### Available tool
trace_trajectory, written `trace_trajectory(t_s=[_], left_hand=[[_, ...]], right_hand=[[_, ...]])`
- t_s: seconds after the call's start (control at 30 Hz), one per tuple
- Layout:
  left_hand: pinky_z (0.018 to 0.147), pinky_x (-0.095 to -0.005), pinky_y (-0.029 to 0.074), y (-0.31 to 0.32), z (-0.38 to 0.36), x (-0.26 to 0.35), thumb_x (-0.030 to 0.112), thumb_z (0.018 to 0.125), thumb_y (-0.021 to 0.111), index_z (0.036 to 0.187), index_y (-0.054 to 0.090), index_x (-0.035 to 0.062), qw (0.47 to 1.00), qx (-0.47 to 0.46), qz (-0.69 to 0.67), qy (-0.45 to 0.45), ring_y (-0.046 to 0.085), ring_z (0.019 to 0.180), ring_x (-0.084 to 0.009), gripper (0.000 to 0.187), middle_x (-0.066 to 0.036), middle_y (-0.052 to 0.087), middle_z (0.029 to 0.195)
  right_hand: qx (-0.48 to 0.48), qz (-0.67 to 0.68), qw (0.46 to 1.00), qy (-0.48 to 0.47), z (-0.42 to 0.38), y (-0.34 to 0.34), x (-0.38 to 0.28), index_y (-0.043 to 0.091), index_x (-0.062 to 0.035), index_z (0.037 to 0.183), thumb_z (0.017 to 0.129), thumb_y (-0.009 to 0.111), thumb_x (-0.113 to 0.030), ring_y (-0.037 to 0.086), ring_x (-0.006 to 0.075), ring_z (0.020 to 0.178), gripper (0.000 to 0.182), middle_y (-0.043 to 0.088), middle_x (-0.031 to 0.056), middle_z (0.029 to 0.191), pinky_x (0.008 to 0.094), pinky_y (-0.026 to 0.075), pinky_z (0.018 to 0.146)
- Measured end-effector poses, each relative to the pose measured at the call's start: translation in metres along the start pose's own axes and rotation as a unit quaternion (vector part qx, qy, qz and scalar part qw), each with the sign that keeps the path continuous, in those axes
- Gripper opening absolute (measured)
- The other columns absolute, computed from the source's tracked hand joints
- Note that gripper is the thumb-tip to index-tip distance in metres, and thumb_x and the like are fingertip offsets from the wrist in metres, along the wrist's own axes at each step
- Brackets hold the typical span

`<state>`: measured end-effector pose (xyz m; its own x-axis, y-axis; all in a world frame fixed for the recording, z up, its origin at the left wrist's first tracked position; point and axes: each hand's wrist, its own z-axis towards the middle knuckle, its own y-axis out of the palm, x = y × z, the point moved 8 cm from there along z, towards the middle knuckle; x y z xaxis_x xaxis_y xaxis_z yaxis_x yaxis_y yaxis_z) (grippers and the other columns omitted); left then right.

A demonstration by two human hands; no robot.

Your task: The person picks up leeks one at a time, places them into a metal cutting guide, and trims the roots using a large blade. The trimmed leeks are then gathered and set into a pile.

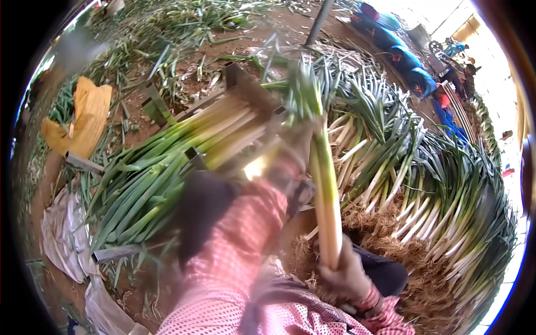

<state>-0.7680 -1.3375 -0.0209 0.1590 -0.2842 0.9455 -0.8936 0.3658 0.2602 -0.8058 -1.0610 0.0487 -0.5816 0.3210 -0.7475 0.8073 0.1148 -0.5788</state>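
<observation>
A thick leek stands nearly upright in front of me, its white end low and its green leaves smeared by motion. My right hand is closed round the white end. Beside the leek's upper part is my left hand, too blurred for its fingers to show. To the left, a bundle of leeks lies across a metal frame, green leaves toward the lower left. A large heap of leeks with roots covers the ground on the right.
Cut leaves litter the soil at the top left. A yellow sheet and a pale plastic sheet lie at the left. A metal pole rises at the top; blue bundles and people are farther back right.
</observation>
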Motion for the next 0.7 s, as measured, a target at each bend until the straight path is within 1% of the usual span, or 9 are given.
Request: trace_trajectory(t_s=[0.07,0.2,0.27,0.37,0.43,0.5,0.6,0.63,0.7], left_hand=[[0.083,-0.0318,0.046,-0.048,-0.003,0.098,0.035,0.092,0.059,0.119,0.051,0.0061,0.966,-0.01,0.025,0.259,0.056,0.099,-0.019,0.041,-0.011,0.056,0.108],[0.078,-0.0323,0.053,-0.198,-0.068,0.245,0.039,0.088,0.068,0.11,0.055,0.0092,0.886,0.054,-0.136,0.441,0.062,0.09,-0.0175,0.039,-0.005,0.06,0.094],[0.092,-0.0439,0.052,-0.265,-0.104,0.248,0.03,0.088,0.069,0.111,0.06,0.0077,0.888,0.059,-0.258,0.375,0.063,0.104,-0.0249,0.033,-0.011,0.066,0.108],[0.1,-0.0431,0.047,-0.332,-0.155,0.173,0.038,0.091,0.064,0.115,0.055,0.0037,0.898,0.21,-0.225,0.313,0.058,0.109,-0.0311,0.042,-0.016,0.063,0.113],[0.094,-0.041,0.049,-0.341,-0.17,0.066,0.036,0.095,0.059,0.115,0.056,0.0033,0.9,0.281,-0.313,0.113,0.06,0.102,-0.0304,0.039,-0.016,0.063,0.111],[0.085,-0.036,0.053,-0.33,-0.205,-0.009,0.024,0.096,0.057,0.117,0.057,0.0019,0.941,0.279,-0.106,-0.159,0.064,0.093,-0.0256,0.03,-0.014,0.065,0.104],[0.072,-0.0264,0.053,-0.356,-0.191,0.031,0.009,0.095,0.055,0.107,0.063,0.0022,0.893,0.391,0.208,0.082,0.065,0.084,-0.0165,0.015,-0.006,0.067,0.093],[0.073,-0.0304,0.052,-0.343,-0.178,0.063,0.009,0.092,0.06,0.097,0.064,0.004,0.758,0.36,0.505,0.202,0.065,0.085,-0.0194,0.008,-0.007,0.068,0.094],[0.079,-0.0355,0.052,-0.311,-0.138,0.081,0.011,0.086,0.066,0.094,0.066,0.0068,0.639,0.257,0.688,0.229,0.064,0.087,-0.0255,0.009,-0.009,0.069,0.094]], right_hand=[[0.031,-0.062,0.995,-0.078,0.039,-0.013,-0.024,0.032,-0.0011,0.137,0.075,0.068,-0.007,0.07,0.0321,0.078,0.072,0.067,0.0221,0.093,0.0436,0.059,0.068],[0.09,-0.204,0.936,-0.274,0.16,-0.02,-0.12,0.038,-0.0028,0.131,0.073,0.065,-0.008,0.065,0.042,0.072,0.064,0.064,0.023,0.079,0.0487,0.052,0.06],[0.088,-0.218,0.908,-0.347,0.227,0.0,-0.171,0.051,-0.0025,0.121,0.084,0.061,-0.009,0.065,0.0243,0.057,0.039,0.067,0.0145,0.078,0.0361,0.05,0.048],[-0.028,-0.317,0.902,-0.291,0.321,0.053,-0.203,0.053,-0.0125,0.123,0.077,0.063,-0.006,0.068,0.0334,0.088,0.047,0.068,0.017,0.096,0.0431,0.055,0.072],[-0.029,-0.395,0.827,-0.398,0.384,0.108,-0.192,0.058,-0.0087,0.116,0.08,0.06,-0.004,0.068,0.0324,0.092,0.036,0.068,0.0162,0.098,0.042,0.055,0.074],[-0.093,-0.546,0.78,-0.29,0.467,0.173,-0.123,0.062,-0.0038,0.109,0.082,0.058,0.0,0.068,0.0335,0.093,0.027,0.068,0.0163,0.099,0.0405,0.054,0.076],[-0.045,-0.455,0.843,-0.282,0.461,0.181,-0.102,0.064,-0.0025,0.104,0.084,0.055,0.001,0.066,0.0377,0.095,0.022,0.067,0.022,0.1,0.0427,0.053,0.077],[-0.087,-0.405,0.866,-0.28,0.465,0.182,-0.097,0.065,-0.0036,0.104,0.084,0.055,0.001,0.066,0.0383,0.094,0.023,0.067,0.0234,0.1,0.0433,0.053,0.077],[-0.101,-0.447,0.854,-0.247,0.467,0.173,-0.098,0.063,-0.0065,0.109,0.087,0.051,-0.003,0.066,0.0383,0.093,0.026,0.066,0.0235,0.099,0.0436,0.052,0.077]])
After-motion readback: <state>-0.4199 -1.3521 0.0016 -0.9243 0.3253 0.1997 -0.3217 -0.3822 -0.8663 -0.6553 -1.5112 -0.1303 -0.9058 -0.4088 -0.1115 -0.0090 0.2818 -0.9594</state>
